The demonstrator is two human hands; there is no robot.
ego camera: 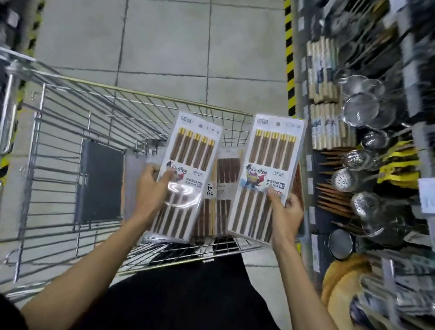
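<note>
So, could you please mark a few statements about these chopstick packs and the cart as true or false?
1. The left grip holds the left chopstick pack above the shopping cart. True.
2. The right grip is empty. False: it holds the right chopstick pack.
3. Both packs hold pale, bare bamboo chopsticks. False: they are dark brown with gold tips.
4. Metal strainers are displayed on the shelving to the person's right. True.
5. The cart is empty. False: more chopstick packs sit in it.
</note>
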